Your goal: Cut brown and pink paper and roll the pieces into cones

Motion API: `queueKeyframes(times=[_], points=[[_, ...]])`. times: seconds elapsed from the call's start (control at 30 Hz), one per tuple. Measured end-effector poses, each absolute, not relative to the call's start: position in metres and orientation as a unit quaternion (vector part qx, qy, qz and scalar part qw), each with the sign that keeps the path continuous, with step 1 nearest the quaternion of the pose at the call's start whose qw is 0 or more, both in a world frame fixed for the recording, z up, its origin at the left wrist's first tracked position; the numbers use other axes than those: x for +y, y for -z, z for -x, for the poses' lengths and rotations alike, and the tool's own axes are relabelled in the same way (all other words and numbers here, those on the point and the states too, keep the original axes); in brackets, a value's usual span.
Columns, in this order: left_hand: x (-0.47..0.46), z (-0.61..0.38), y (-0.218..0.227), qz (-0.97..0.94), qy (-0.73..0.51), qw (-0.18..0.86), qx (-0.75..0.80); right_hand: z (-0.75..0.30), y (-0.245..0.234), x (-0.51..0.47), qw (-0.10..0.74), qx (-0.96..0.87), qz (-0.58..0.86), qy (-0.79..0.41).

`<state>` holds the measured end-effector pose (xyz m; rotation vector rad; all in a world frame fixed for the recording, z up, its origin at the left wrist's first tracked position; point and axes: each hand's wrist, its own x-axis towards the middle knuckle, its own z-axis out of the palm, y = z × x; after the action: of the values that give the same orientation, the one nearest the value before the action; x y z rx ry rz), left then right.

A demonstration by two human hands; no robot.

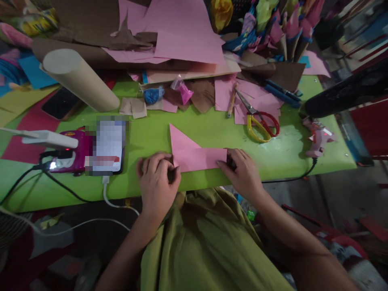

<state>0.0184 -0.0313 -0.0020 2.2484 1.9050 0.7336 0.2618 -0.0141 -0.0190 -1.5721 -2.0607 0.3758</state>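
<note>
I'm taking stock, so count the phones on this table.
2: one rectangular phone with a lit screen, plugged into a white cable, left of the folded pink paper; one black rectangular phone with a dark screen, left of the beige cardboard tube. Others may be hidden.

No words or numbers can be read: the phone screen [109,139] is pixelated, the print on the yellow packet [39,23] is blurred, and the small label [73,133] on the magenta box [87,142] is illegible.
</note>
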Motion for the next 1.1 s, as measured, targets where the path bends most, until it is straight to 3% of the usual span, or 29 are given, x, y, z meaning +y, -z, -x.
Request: queueKeyframes(times=[0.13, 0.27, 0.4, 0.6, 0.8, 0.97, 1.1], points=[[-0.03, -0.018, 0.003, -0.741, -0.227, 0.03, 0.631, -0.259, 0.017, -0.015, 0.265, -0.753, 0.588, -0.132], [-0.027, -0.017, 0.002, -0.749, -0.218, 0.02, 0.625, -0.259, 0.017, -0.018, 0.301, -0.782, 0.545, -0.03], [-0.026, -0.016, 0.001, -0.753, -0.215, 0.011, 0.622, -0.263, 0.018, -0.019, 0.252, -0.867, 0.428, -0.031], [-0.037, -0.026, 0.002, -0.807, -0.266, -0.003, 0.528, -0.264, 0.011, -0.02, 0.208, -0.879, 0.427, -0.049], [-0.046, -0.035, 0.006, -0.905, -0.091, 0.066, 0.411, -0.268, 0.006, -0.019, 0.238, -0.87, 0.422, -0.094], [-0.044, -0.033, 0.01, -0.903, -0.06, 0.071, 0.42, -0.28, 0.003, -0.031, 0.316, -0.83, 0.45, -0.095], [-0.043, -0.036, 0.008, -0.901, -0.063, 0.072, 0.423, -0.279, 0.005, -0.046, 0.248, -0.857, 0.444, -0.086]])
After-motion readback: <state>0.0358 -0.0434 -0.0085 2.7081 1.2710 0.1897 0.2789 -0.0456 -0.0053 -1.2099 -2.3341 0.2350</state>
